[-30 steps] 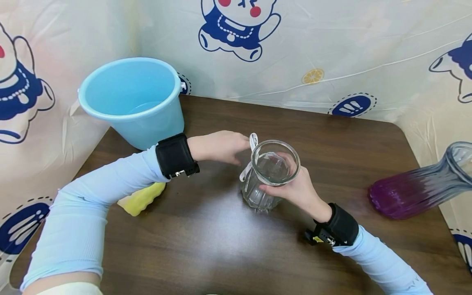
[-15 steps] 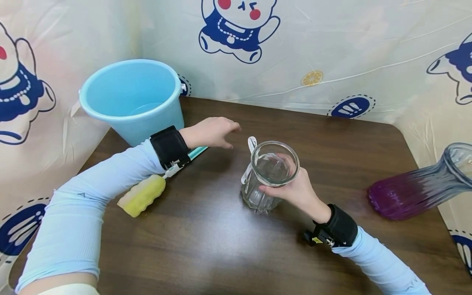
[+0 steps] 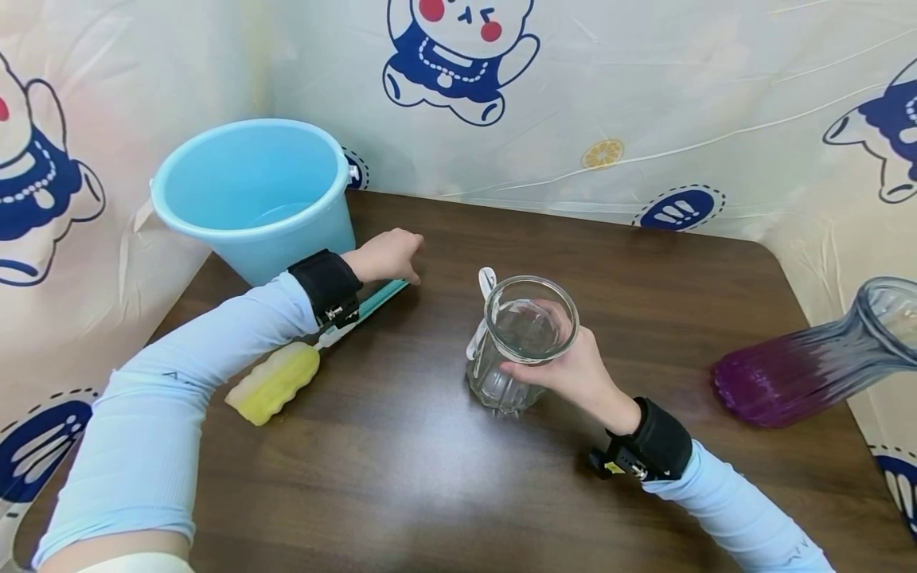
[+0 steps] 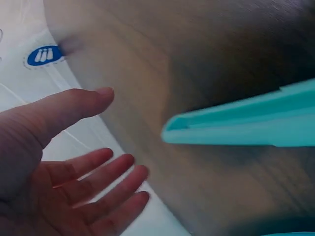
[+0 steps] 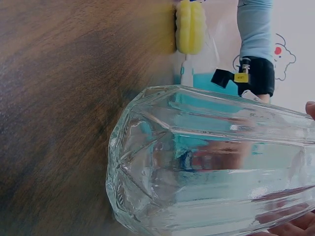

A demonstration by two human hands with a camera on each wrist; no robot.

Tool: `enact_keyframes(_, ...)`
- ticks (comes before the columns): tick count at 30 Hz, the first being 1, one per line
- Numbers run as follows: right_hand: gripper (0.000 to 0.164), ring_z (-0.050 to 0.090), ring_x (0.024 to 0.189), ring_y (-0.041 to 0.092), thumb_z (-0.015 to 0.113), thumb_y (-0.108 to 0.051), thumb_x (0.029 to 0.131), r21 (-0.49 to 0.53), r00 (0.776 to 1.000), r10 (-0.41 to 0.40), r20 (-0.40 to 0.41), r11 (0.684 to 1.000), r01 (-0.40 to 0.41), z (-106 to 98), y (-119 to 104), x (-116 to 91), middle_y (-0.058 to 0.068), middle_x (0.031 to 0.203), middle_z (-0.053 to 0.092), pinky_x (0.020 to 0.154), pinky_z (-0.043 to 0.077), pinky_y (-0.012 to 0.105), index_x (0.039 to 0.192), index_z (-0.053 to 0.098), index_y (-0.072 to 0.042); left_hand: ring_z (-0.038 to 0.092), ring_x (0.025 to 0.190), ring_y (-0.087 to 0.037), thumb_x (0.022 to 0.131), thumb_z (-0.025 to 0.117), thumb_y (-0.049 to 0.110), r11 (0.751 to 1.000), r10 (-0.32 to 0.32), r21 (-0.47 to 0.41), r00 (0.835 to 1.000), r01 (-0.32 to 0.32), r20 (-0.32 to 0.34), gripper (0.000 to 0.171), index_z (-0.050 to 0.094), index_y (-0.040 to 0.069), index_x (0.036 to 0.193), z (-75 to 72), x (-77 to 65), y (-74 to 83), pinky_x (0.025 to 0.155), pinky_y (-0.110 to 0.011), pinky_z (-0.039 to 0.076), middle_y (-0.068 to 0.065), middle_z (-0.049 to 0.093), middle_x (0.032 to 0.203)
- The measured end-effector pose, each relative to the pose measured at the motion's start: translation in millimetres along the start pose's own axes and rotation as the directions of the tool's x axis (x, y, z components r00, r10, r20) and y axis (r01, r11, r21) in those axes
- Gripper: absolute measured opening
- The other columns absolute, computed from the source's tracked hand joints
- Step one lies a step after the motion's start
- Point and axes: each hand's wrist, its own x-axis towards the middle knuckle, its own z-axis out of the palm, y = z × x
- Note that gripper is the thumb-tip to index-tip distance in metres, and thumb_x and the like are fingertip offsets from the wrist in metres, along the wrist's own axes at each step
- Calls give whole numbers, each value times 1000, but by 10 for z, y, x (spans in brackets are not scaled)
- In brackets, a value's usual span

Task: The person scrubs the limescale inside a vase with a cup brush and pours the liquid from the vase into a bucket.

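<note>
A clear ribbed glass vase (image 3: 501, 386) stands at the middle of the dark wooden table, and my right hand (image 3: 576, 366) grips it around its side below the rim. White ribbon (image 3: 487, 280) is tied at its neck. My left hand (image 3: 389, 255) hovers just above the handle end of a sponge bottle brush (image 3: 278, 383), beside the bucket. In the left wrist view the fingers are spread and loosely bent, apart from the teal brush handle (image 4: 246, 129). The brush lies on the table, its yellow and white sponge head toward me; the left wrist hides part of the handle.
A light blue bucket (image 3: 322, 215) stands at the back left. On the right, a tall glass vase, purple at its base (image 3: 762, 378), leans or lies toward the table's right edge. A printed plastic sheet (image 3: 645, 72) hangs behind and at the sides.
My left hand has moved left, away from the vase's ribbon to the brush handle, uncovering more of the brush. The right hand and the vase have stayed in place.
</note>
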Motion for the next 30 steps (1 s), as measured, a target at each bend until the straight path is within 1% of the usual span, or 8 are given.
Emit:
enact_keyframes(4,70,62,89,24,86,-8,54,4,1000,0,2,1000,0,4,7,-5,15,104,63,75,48,35,114,50,4,57,89,-28,75,72,17,998,-50,-31,998,51,38,44,55,-4,110,57,-22,-94,75,-37,47,-17,59,105)
enact_keyframes(7,70,62,89,24,86,-8,54,11,1000,-1,4,1000,1,6,7,-5,15,104,63,76,48,39,113,50,4,53,77,-24,76,71,18,995,-83,-45,994,86,70,34,58,-2,99,97,-42,-142,66,-33,44,-13,58,93)
enact_keyframes(10,70,62,89,26,86,-8,54,21,1000,-1,4,1000,1,8,7,-6,16,104,63,76,48,44,113,50,4,49,73,-22,76,72,18,991,-116,-51,988,121,99,29,59,-1,95,120,-43,-177,62,-30,41,-10,56,88)
enact_keyframes(13,70,61,89,27,86,-7,54,29,1000,0,2,1000,0,13,7,-8,17,104,63,76,47,47,113,50,5,48,71,-21,77,71,16,990,-126,-53,984,133,125,26,58,-1,93,131,-35,-207,61,-29,40,-9,54,84)
enact_keyframes(17,70,61,90,28,86,-7,54,34,1000,0,0,999,0,17,8,-9,18,104,63,76,47,48,113,49,5,47,59,-17,78,70,14,987,-137,-60,978,148,156,18,57,2,81,150,-28,-228,54,-26,40,-6,50,73)
enact_keyframes(23,70,61,90,29,86,-7,54,31,1000,-18,-2,999,18,12,19,-5,17,104,63,76,47,47,112,49,6,46,50,-15,78,69,9,981,-153,-90,973,170,171,24,50,8,64,152,-32,-239,49,-24,41,0,40,58)
enact_keyframes(25,70,61,89,29,85,-6,54,30,1000,-25,-5,999,26,7,23,3,17,104,63,76,47,47,112,49,6,46,51,-15,79,69,9,980,-153,-98,974,171,169,23,51,7,64,139,-34,-238,50,-24,42,0,39,58)
enact_keyframes(30,70,61,90,28,85,-5,54,39,1000,-21,-5,999,21,1,23,6,20,104,62,77,47,47,112,50,6,51,61,-19,79,66,8,973,-152,-144,973,178,174,10,60,0,81,88,-72,-208,57,-29,48,-6,48,71)
